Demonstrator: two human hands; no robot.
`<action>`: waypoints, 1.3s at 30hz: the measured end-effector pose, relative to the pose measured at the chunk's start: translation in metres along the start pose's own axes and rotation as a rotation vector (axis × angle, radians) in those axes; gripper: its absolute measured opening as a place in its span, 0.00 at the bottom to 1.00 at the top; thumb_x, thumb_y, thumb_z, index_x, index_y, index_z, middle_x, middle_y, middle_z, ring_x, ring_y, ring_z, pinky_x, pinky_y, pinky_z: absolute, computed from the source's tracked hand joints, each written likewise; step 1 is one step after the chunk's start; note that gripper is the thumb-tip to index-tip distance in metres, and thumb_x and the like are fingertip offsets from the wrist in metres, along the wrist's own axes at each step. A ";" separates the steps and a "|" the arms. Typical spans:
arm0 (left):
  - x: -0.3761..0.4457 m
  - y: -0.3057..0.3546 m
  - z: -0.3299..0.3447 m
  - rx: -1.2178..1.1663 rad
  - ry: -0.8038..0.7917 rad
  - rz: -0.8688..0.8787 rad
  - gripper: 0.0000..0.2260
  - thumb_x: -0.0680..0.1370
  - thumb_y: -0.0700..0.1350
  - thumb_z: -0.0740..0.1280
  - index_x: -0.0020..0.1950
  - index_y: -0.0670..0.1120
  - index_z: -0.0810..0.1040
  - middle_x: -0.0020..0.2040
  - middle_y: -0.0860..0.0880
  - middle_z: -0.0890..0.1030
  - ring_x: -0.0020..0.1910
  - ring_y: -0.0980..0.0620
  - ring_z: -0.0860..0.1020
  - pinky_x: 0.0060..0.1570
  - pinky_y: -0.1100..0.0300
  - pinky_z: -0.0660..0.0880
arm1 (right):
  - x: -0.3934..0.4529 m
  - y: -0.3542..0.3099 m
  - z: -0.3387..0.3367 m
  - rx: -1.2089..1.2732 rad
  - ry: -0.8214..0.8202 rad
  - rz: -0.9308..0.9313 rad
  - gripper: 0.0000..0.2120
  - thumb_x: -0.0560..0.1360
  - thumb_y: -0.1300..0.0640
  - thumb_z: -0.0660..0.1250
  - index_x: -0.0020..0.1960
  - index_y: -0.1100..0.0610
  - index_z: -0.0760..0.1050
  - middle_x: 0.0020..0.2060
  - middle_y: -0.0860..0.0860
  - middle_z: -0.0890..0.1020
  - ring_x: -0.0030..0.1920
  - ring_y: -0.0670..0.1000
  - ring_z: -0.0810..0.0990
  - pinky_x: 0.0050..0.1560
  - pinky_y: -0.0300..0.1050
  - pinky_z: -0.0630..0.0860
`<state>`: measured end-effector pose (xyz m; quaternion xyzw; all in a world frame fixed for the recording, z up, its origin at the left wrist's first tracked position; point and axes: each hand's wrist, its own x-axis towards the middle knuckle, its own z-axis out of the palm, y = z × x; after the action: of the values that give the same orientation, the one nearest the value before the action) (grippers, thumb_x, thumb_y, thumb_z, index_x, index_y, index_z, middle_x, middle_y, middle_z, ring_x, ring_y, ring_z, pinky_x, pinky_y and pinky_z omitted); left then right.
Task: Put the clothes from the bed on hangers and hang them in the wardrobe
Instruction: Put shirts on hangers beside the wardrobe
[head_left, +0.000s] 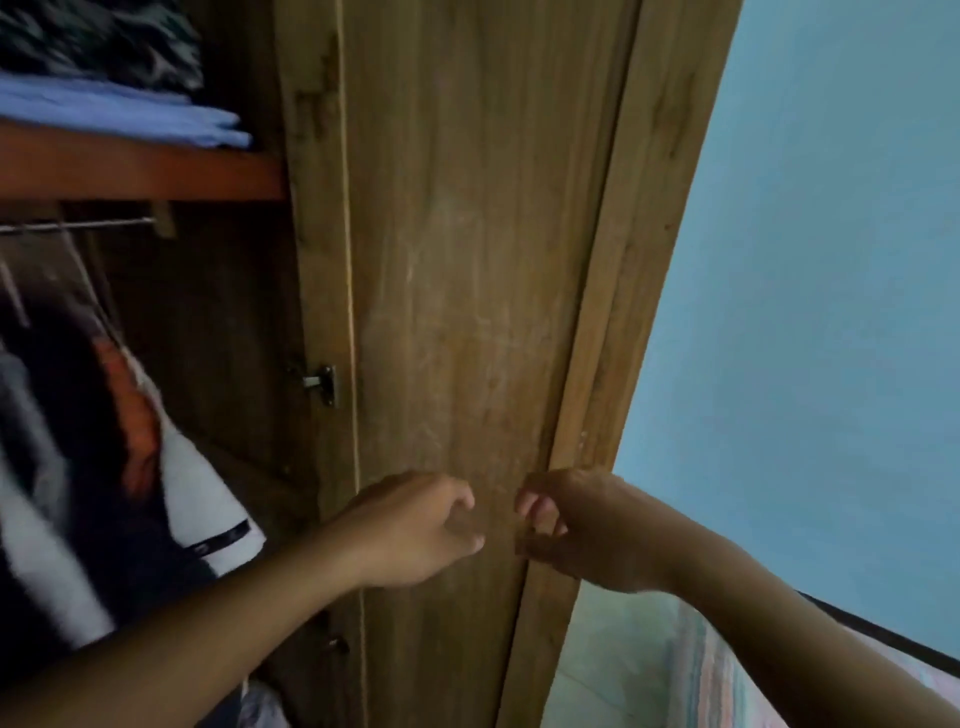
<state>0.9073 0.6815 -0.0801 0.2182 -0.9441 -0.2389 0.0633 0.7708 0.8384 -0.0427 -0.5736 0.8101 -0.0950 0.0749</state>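
Both hands, the left hand (415, 525) and right hand (576, 525), are hanging loosely curled and holding nothing before the wardrobe (467, 260), clothes (78, 441) are hanging inside, so fetching another garment from the bed (727, 670) is probably coming next.

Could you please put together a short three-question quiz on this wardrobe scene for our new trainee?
1. True or false: the left hand grips a hanger.
2. What lies on the shelf above the rail? A) shoes B) folded clothes C) a box
3. Which colour is the wall to the right of the wardrobe door?

Key
1. False: neither it nor the right hand holds anything; both have loosely curled fingers in front of the door.
2. B; below, a black, white and orange garment hangs from the rail.
3. Light blue.
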 end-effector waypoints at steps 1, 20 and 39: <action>-0.004 -0.004 -0.007 -0.002 0.033 -0.043 0.22 0.76 0.60 0.68 0.69 0.57 0.71 0.59 0.57 0.75 0.55 0.59 0.76 0.56 0.57 0.76 | 0.010 -0.005 -0.001 -0.009 -0.001 -0.027 0.12 0.77 0.45 0.68 0.60 0.44 0.75 0.52 0.41 0.81 0.50 0.42 0.79 0.50 0.36 0.76; -0.107 -0.126 -0.112 0.050 0.312 -0.449 0.20 0.74 0.59 0.70 0.62 0.51 0.78 0.55 0.52 0.79 0.52 0.55 0.78 0.58 0.53 0.76 | 0.149 -0.145 0.024 0.067 -0.094 -0.356 0.13 0.77 0.48 0.69 0.59 0.52 0.76 0.47 0.49 0.81 0.48 0.50 0.81 0.52 0.52 0.81; -0.086 -0.228 -0.162 0.198 0.552 -0.532 0.17 0.77 0.53 0.68 0.63 0.47 0.78 0.57 0.46 0.81 0.56 0.46 0.79 0.54 0.52 0.77 | 0.313 -0.269 0.063 0.201 0.042 -0.287 0.14 0.79 0.51 0.65 0.61 0.55 0.75 0.52 0.54 0.81 0.47 0.54 0.82 0.51 0.52 0.82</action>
<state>1.1081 0.4706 -0.0484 0.5162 -0.8206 -0.0871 0.2292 0.9282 0.4519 -0.0437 -0.6709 0.7077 -0.1974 0.1006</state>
